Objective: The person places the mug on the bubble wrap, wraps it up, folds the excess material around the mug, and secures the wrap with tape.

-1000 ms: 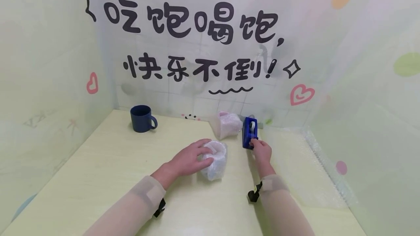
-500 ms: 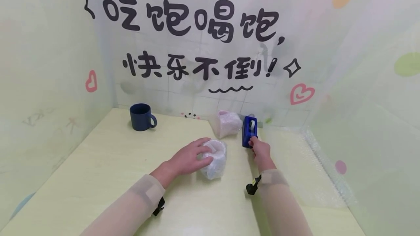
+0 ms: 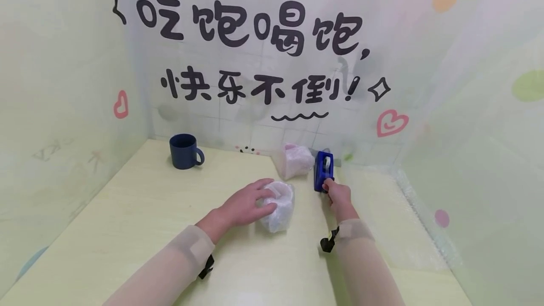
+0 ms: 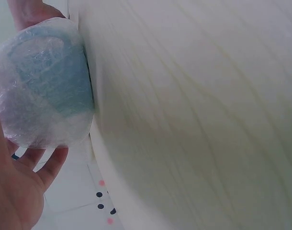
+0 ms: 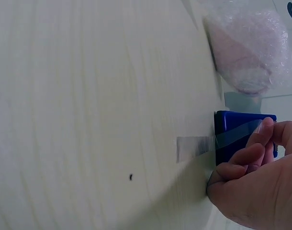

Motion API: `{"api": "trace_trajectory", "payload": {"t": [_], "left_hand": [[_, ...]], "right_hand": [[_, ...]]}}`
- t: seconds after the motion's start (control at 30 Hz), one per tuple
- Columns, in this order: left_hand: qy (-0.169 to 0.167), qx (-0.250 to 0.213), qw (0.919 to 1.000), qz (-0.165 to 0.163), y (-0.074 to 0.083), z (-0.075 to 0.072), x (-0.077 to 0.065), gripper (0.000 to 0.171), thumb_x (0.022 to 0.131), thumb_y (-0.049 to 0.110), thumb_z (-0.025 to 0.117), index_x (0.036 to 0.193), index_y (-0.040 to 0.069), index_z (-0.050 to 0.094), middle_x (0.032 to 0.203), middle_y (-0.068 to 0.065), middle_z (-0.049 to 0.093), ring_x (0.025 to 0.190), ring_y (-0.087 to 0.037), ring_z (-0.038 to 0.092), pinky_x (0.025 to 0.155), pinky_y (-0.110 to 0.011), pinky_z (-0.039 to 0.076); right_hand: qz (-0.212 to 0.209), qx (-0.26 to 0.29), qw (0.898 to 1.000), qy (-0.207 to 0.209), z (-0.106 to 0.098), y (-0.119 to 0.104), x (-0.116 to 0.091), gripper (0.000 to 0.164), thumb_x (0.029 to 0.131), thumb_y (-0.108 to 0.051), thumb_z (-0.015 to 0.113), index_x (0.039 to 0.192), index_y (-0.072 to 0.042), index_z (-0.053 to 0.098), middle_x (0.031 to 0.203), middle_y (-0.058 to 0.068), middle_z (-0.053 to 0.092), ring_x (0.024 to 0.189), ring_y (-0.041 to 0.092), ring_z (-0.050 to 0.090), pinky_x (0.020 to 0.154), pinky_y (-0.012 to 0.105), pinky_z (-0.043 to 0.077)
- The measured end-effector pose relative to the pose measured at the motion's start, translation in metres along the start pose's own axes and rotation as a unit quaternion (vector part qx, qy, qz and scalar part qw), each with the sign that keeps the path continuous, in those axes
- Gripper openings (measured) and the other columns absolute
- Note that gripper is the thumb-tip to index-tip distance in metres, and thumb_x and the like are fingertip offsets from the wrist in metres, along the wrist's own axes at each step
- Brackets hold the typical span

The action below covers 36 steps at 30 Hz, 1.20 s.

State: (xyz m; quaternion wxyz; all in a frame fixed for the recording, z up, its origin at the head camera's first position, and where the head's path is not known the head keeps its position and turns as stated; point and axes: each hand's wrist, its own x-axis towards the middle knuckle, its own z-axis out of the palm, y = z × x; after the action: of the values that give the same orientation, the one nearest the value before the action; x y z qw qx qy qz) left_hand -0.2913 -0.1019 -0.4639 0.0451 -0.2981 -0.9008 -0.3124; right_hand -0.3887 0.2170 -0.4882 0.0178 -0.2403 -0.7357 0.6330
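On the table, a mug in bubble wrap (image 3: 279,211) stands in front of the person; through the wrap it looks light blue in the left wrist view. The left hand (image 3: 244,205) holds it from the left side, fingers over the top and thumb along the near side. A blue tape dispenser (image 3: 324,169) with a white roll sits farther back on the right. At its near end the right hand (image 3: 340,198) pinches the end of a strip of clear tape (image 5: 239,134), best seen in the right wrist view. The other fingers of that hand are curled in.
A second bubble-wrapped, pinkish item (image 3: 297,161) lies left of the dispenser. An unwrapped dark blue mug (image 3: 183,152) stands at the back left. Bubble wrap sheeting (image 3: 395,216) covers the table's right side. Printed walls (image 3: 238,122) close off the back and both sides.
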Motion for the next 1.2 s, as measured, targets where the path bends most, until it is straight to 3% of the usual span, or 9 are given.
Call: {"api": "trace_trajectory", "payload": {"t": [0.37, 0.57, 0.83, 1.0, 1.2], "left_hand": [[-0.002, 0.004, 1.0, -0.002, 0.0, 0.0012, 0.0023, 0.046, 0.106, 0.043, 0.063, 0.135, 0.01, 0.076, 0.171, -0.015, 0.047, 0.157, -0.041, 0.048, 0.128, -0.058, 0.042], [0.0, 0.004, 1.0, -0.004, -0.0003, 0.0011, 0.0023, 0.045, 0.106, 0.042, 0.063, 0.134, 0.009, 0.076, 0.171, -0.016, 0.047, 0.157, -0.042, 0.048, 0.128, -0.058, 0.042], [0.001, 0.013, 0.9999, -0.005, -0.0013, 0.0015, 0.0044, 0.046, 0.107, 0.043, 0.062, 0.135, 0.01, 0.076, 0.172, -0.014, 0.047, 0.157, -0.041, 0.047, 0.128, -0.058, 0.042], [0.003, 0.005, 1.0, -0.007, 0.0001, -0.0023, 0.0049, 0.046, 0.106, 0.043, 0.063, 0.135, 0.009, 0.076, 0.172, -0.015, 0.047, 0.157, -0.041, 0.048, 0.127, -0.058, 0.043], [0.0, -0.008, 1.0, -0.005, 0.001, -0.0004, 0.0036, 0.046, 0.106, 0.043, 0.064, 0.134, 0.008, 0.076, 0.171, -0.016, 0.048, 0.155, -0.043, 0.049, 0.126, -0.06, 0.044]], "right_hand": [[-0.019, -0.034, 0.999, -0.023, -0.0041, 0.0043, -0.0054, 0.043, 0.104, -0.019, 0.063, 0.135, 0.01, 0.067, 0.078, -0.007, 0.069, 0.06, 0.01, 0.042, 0.064, 0.028, 0.038], [-0.03, -0.05, 0.998, -0.024, -0.0029, 0.0044, -0.0027, 0.037, 0.1, -0.017, 0.065, 0.126, 0.01, 0.07, 0.077, -0.005, 0.069, 0.061, 0.012, 0.046, 0.061, 0.027, 0.038], [-0.054, -0.156, 0.986, -0.026, -0.0009, -0.0008, -0.0049, 0.026, 0.099, -0.015, 0.064, 0.11, 0.008, 0.07, 0.117, 0.021, 0.067, 0.09, 0.024, 0.059, 0.068, 0.026, 0.046], [-0.062, -0.178, 0.982, -0.029, -0.0009, -0.0045, -0.0039, 0.026, 0.098, -0.015, 0.066, 0.111, 0.007, 0.069, 0.114, 0.019, 0.067, 0.09, 0.025, 0.059, 0.071, 0.028, 0.048], [-0.054, -0.165, 0.985, -0.022, -0.0037, 0.002, -0.0061, 0.025, 0.1, -0.017, 0.07, 0.111, 0.006, 0.074, 0.113, 0.017, 0.073, 0.095, 0.025, 0.061, 0.077, 0.03, 0.049]]}}
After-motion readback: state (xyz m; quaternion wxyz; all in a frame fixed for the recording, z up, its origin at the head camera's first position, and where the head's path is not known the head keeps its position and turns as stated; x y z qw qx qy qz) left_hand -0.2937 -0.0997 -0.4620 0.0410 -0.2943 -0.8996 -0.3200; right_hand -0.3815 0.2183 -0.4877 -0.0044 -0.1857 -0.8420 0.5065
